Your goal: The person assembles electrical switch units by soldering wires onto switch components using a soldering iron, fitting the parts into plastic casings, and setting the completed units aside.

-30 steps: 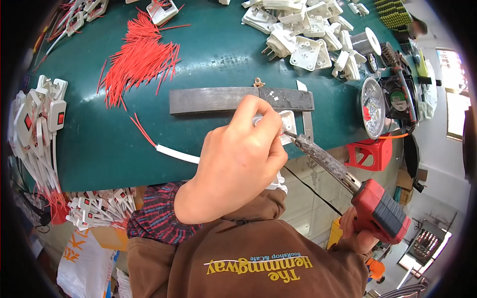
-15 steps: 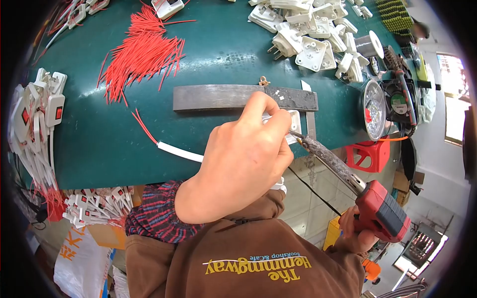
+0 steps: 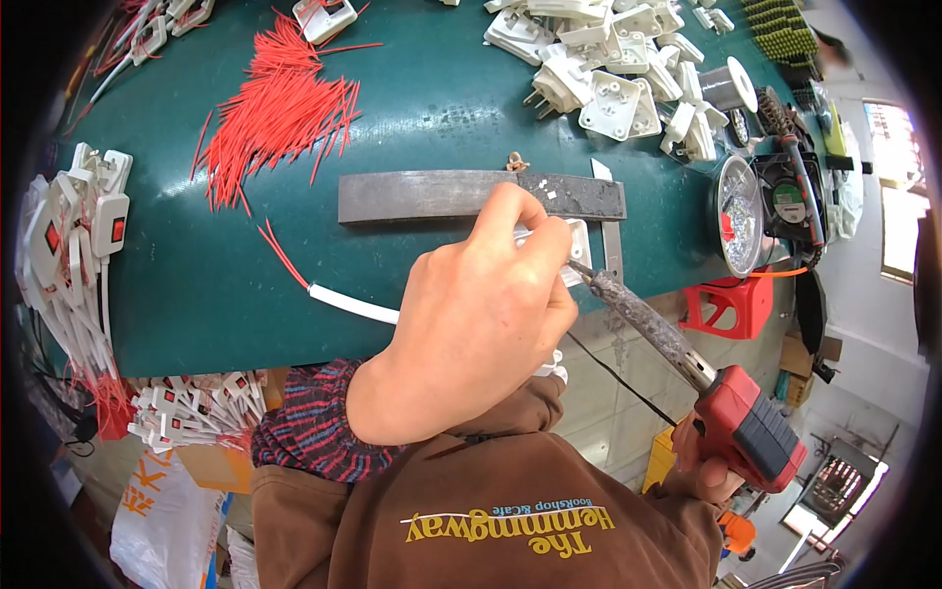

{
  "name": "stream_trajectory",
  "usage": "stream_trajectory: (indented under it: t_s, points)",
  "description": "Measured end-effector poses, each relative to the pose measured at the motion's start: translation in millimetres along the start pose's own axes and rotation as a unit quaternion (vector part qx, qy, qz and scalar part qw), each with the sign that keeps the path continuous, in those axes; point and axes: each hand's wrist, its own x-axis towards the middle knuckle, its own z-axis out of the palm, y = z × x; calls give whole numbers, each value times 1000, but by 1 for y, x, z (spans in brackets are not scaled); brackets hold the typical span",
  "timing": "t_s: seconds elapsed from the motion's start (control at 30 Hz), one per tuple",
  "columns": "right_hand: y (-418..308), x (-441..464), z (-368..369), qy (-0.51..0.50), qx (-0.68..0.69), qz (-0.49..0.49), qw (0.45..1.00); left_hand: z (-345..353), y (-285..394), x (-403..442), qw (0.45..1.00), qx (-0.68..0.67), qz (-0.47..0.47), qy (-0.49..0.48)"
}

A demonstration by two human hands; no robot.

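My left hand (image 3: pixel 471 304) is closed, thumb and fingers pinched at a white plastic plug housing (image 3: pixel 581 236) that shows beyond the fingertips; most of the housing is hidden. A white cable (image 3: pixel 353 303) with red wire ends (image 3: pixel 283 253) runs under this hand from the left. In my right hand (image 3: pixel 705 466) is a soldering iron (image 3: pixel 748 427) with a red and black handle, gripped from below. Its tip points up and left, close to the left fingertips and the housing; contact cannot be made out. Just behind the left hand lies a dark metal bar (image 3: pixel 427 196).
Red cut wires (image 3: pixel 280 128) are heaped at the back left, white plug housings (image 3: pixel 608 69) at the back right. Near the right edge stand a solder spool (image 3: pixel 728 86), a round metal dish (image 3: pixel 738 216) and a fan (image 3: pixel 788 204). Switch cables (image 3: pixel 74 245) lie bundled left.
The soldering iron and right hand have shifted very slightly left. My left hand stays pinched in nearly the same place.
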Motion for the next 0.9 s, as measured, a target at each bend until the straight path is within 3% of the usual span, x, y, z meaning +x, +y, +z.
stream_trajectory:
  t_s: [0.1, 0.23, 0.27, 0.3, 0.33, 0.37, 0.43, 0.47, 0.5, 0.6, 0.67, 0.7, 0.77, 0.83, 0.9]
  points:
    - [0, -2, -2, 15, -84, -15, 996, 0, 0, 0, 1000, 8, 2, 0]
    - [11, -8, -26, 9, -36, -47, 998, -2, 1, 1, 1000, 5, -10, -9]
    - [5, -7, -54, -130, -138, 19, 982, -3, 1, 1, 1000, 4, -18, -14]
    - [-4, 1, -61, -265, -236, 85, 931, -3, 1, 1, 1000, 6, -20, -15]
    - [-2, -4, -53, -166, -40, 94, 981, -3, 2, 1, 1000, 5, -20, -13]
    - [4, -4, -45, -164, -38, 95, 981, -2, 2, 1, 1000, 3, -19, -12]
    - [16, 3, -24, -80, 242, 64, 965, -2, 2, 2, 1000, 2, -18, -15]
    - [8, -1, -7, 25, 264, 63, 962, -2, 3, 2, 1000, 1, -18, -14]
    - [12, 0, -9, 28, 267, 64, 961, -2, 3, 2, 1000, 4, -18, -18]
    - [30, 11, -14, -46, 247, 48, 967, -4, 5, 3, 999, 4, -34, -31]
    - [41, 25, -13, -171, 202, -118, 957, -4, 7, 3, 999, 1, -45, -32]
    - [43, 23, -11, -168, 206, -118, 957, -4, 7, 4, 998, 5, -44, -35]
    - [45, 19, -5, -93, 174, -107, 975, -5, 8, 4, 998, -3, -54, -40]
    - [49, 28, 1, -97, 214, -113, 965, -5, 6, 4, 998, 1, -41, -38]
    - [44, 34, 16, 18, 233, -76, 969, -4, 4, 3, 999, 9, -28, -31]
